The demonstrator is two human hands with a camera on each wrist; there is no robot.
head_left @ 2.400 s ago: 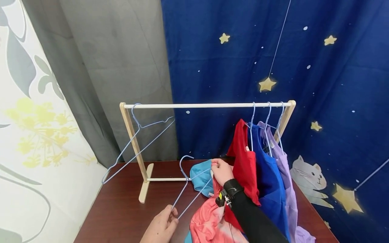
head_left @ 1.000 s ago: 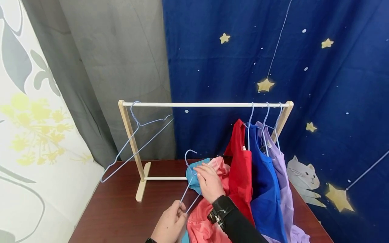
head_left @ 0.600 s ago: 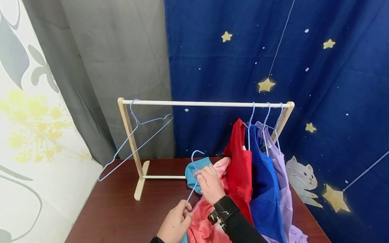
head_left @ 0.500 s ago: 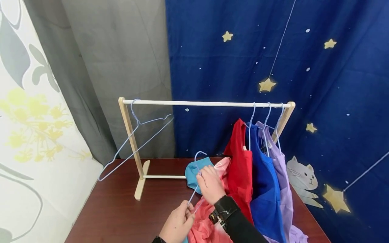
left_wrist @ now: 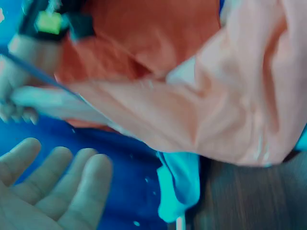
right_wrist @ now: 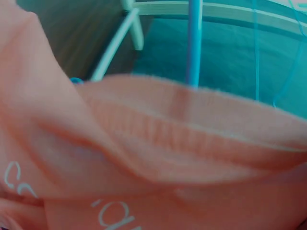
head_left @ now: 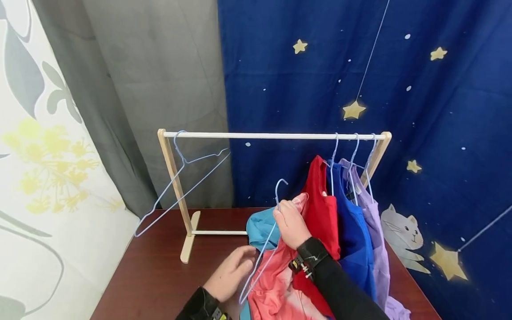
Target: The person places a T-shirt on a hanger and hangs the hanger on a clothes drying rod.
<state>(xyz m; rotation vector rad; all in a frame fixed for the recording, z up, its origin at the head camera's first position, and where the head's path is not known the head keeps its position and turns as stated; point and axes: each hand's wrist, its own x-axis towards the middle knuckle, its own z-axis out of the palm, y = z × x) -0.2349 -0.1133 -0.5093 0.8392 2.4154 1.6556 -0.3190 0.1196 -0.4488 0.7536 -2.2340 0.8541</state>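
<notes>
**Lifting hanger and pink shirt off the table**

Seen from the head: right hand (head_left: 291, 224) pinching pink shirt (head_left: 276, 284) together with blue wire hanger (head_left: 262, 249) just under its hook — raised higher than half a second ago, nearer the rack rail (head_left: 272, 135). Left hand (head_left: 232, 274) now off the wire, fingers relaxed — earlier gripping its lower end.

From the left wrist: fingers (left_wrist: 57, 182) spread, holding nothing, below the draped shirt.

From the right wrist: only shirt fabric and hanger wire; own fingers hidden.
</notes>
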